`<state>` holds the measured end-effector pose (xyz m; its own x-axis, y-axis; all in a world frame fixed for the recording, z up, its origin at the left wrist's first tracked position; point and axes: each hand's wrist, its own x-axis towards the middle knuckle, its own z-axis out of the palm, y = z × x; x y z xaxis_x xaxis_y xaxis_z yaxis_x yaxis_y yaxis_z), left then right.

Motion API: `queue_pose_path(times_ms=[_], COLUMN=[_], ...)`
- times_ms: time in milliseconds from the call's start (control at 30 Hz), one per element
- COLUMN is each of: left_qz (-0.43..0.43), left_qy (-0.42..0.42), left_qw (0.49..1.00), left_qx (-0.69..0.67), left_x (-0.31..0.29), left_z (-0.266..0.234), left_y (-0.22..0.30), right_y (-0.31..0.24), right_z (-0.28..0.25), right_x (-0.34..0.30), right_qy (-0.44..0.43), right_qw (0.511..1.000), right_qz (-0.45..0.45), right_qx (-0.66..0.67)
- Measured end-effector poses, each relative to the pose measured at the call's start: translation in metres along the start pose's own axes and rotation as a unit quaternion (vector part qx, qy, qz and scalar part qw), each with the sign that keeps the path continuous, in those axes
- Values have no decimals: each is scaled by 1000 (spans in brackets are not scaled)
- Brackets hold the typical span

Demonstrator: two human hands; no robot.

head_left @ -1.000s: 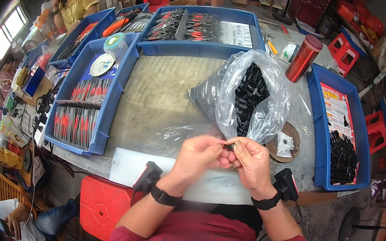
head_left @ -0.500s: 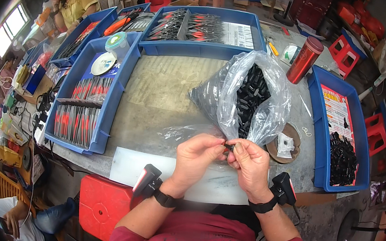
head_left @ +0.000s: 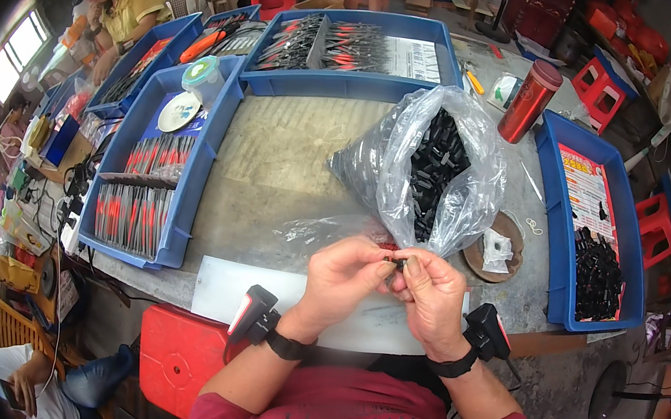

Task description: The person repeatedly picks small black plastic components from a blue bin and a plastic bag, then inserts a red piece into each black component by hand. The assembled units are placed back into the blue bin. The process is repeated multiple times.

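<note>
My left hand and my right hand meet fingertip to fingertip above a white board at the table's near edge. Between them they pinch a small black plastic part, mostly covered by the fingers. Just beyond stands an open clear plastic bag, filled with similar black parts. A thin clear plastic film lies left of the fingers. To the right, a blue tray holds a heap of small black pieces on a printed sheet.
Blue trays of black-and-red parts stand at the left and far side. A red flask and a brown bowl are right of the bag. A red stool sits at lower left. Other people sit at the left.
My hands stay together, with small shifts of the fingertips around the black part. The person in yellow at far left has lowered a hand toward the tray.
</note>
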<state>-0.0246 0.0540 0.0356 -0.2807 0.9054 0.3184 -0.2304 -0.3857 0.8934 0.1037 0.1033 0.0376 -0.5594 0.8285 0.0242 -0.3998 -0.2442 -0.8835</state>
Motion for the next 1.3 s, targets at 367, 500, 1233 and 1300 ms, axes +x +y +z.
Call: queue_pose_path(times_ms=[367, 500, 1233, 1300], left_qz=[10, -49, -103, -96], left_qy=[29, 62, 75, 84], left_qw=[999, 997, 972, 975], left_qx=[19, -11, -197, -183], left_x=[1, -1, -4, -5], left_z=[4, 6, 13, 15], left_y=[-4, -10, -6, -6], right_y=[0, 2, 6, 5], right_z=[6, 7, 1, 1], right_x=[4, 7, 3, 1], right_qy=[11, 27, -2, 10], right_qw=[1000, 999, 999, 999], right_qz=[12, 1, -47, -44], right_qx=[7, -35, 12, -9])
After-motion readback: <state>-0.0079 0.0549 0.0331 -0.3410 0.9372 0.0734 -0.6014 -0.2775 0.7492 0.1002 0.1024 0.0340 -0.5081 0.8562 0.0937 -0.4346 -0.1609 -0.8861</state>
